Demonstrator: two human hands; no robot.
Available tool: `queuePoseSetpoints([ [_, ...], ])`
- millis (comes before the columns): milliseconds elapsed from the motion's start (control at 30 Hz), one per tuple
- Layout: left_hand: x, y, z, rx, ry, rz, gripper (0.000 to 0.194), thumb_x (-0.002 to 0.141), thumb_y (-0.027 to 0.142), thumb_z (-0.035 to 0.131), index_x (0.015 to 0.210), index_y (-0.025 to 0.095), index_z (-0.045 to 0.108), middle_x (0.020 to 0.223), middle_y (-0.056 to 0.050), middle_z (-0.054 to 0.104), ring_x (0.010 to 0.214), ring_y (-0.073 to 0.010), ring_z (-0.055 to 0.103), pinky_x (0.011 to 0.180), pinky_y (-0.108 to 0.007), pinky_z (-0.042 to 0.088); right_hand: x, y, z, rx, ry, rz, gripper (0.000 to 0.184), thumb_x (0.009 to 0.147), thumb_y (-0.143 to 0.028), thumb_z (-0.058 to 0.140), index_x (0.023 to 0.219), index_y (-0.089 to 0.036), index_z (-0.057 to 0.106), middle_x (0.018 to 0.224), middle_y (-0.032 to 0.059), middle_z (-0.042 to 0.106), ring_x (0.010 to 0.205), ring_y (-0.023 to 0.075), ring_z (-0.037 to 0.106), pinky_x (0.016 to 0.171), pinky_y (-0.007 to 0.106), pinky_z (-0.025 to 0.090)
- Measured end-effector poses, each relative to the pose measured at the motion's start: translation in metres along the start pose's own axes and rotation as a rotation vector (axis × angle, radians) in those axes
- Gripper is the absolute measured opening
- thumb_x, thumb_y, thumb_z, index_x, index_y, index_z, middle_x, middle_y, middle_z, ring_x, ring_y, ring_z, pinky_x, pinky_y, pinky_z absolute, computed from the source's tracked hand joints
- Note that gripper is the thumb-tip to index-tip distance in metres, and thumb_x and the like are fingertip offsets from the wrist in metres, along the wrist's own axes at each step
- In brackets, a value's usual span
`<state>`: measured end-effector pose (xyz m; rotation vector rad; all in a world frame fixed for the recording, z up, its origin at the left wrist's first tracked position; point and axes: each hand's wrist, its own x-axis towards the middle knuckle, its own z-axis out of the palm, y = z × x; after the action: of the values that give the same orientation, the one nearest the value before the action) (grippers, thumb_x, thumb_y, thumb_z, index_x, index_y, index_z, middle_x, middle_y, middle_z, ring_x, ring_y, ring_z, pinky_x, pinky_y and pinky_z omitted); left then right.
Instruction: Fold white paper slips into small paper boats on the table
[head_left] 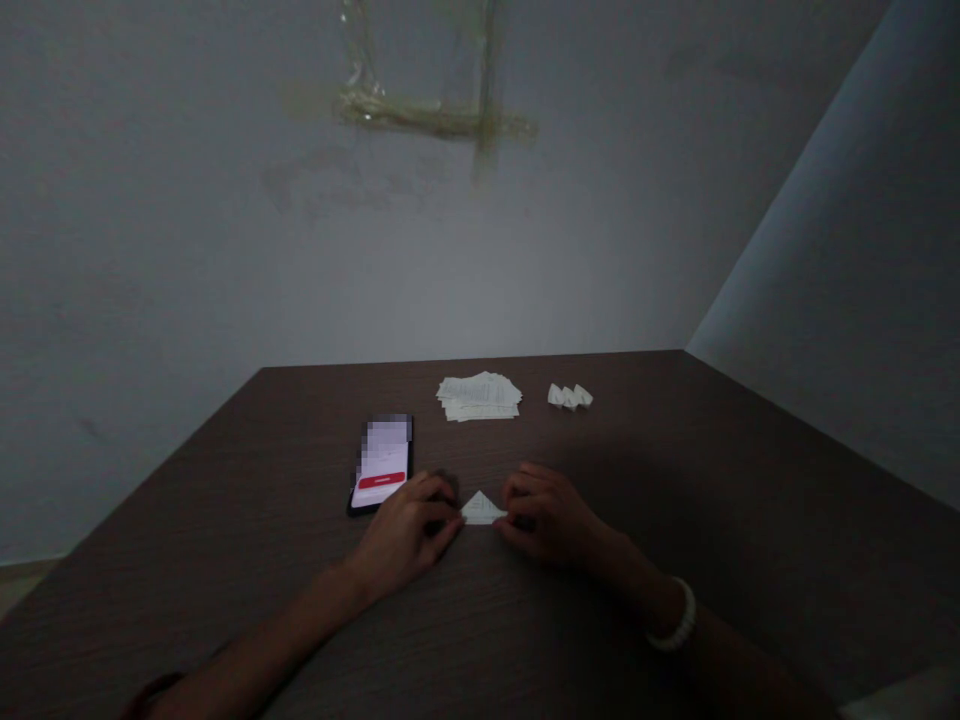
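Note:
A small folded paper triangle [480, 511] lies flat on the dark wood-grain table [247, 520], its point facing away from me. My left hand [409, 525] holds its left corner between the fingertips, and my right hand [538, 516] holds its right corner the same way. The hands hide both ends of the paper. A smartphone [380, 464] with a lit screen lies just beyond my left hand, not touching it. A white beaded bracelet [681, 616] circles my right wrist.
A loose stack of printed paper slips [478, 396] sits near the table's far edge. To its right is a small row of folded paper pieces [570, 396]. Grey walls meet behind the table, with yellowed tape marks [435, 115] on the wall.

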<state>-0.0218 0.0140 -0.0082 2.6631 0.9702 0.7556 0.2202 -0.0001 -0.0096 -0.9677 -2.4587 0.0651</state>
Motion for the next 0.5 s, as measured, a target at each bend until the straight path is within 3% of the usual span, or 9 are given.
queuePoseSetpoints([
  [300,-0.0045,-0.0006,-0.0019,0.05,-0.024,0.048,0.022,0.088,0.02,0.053,0.081,0.019,0.073,0.096,-0.006,0.065,0.089,-0.0209,0.056,0.079,-0.035,0.047,-0.0068,0.0022,-0.0049,-0.003,-0.03,-0.039,0.02,0.082,-0.023,0.06,0.063,-0.018,0.059,0.08,0.0027,0.061,0.076,0.0163,0.049,0.066,0.029,0.036],
  [500,-0.0028,-0.0026,-0.0011,-0.004,-0.004,0.008,0.018,0.086,0.019,0.056,0.077,0.018,0.072,0.095,-0.006,0.066,0.09,-0.0213,0.057,0.079,-0.035,0.047,0.0027,0.0024,0.004,0.005,0.028,0.048,0.016,0.08,-0.025,0.064,0.067,-0.017,0.06,0.086,0.0042,0.062,0.082,0.018,0.05,0.076,0.032,0.039],
])
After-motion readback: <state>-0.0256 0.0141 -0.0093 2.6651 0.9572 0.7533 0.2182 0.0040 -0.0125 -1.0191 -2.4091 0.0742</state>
